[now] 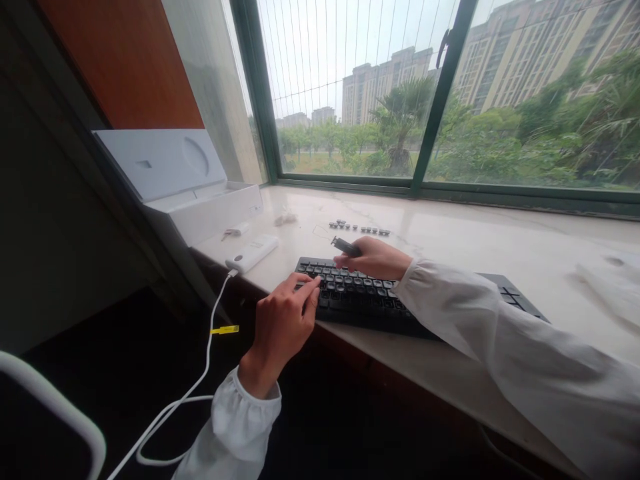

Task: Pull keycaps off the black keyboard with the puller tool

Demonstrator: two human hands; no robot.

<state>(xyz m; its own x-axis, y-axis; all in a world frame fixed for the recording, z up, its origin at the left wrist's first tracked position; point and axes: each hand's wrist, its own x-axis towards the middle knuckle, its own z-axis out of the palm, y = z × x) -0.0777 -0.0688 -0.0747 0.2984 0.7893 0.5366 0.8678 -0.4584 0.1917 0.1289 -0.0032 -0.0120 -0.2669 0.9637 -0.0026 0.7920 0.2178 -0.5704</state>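
A black keyboard (360,323) lies along the front edge of the sill, its keys partly covered by my hands. My right hand (380,257) is closed around a keycap puller (346,247) with a dark handle. The puller's thin wire end points left, above the keyboard's back edge. At the keyboard's left part, my left hand (286,312) has thumb and forefinger pinched together over the keys. Anything between those fingertips is too small to make out. Behind the keyboard, several small keycaps (367,230) sit in short rows.
Left of the keyboard lies a white power bank (253,253) with a white cable (209,347) hanging down. An open white box (210,213) stands at the far left. A small clear bag (285,219) and a white piece (238,229) lie nearby. The window (350,175) borders the back.
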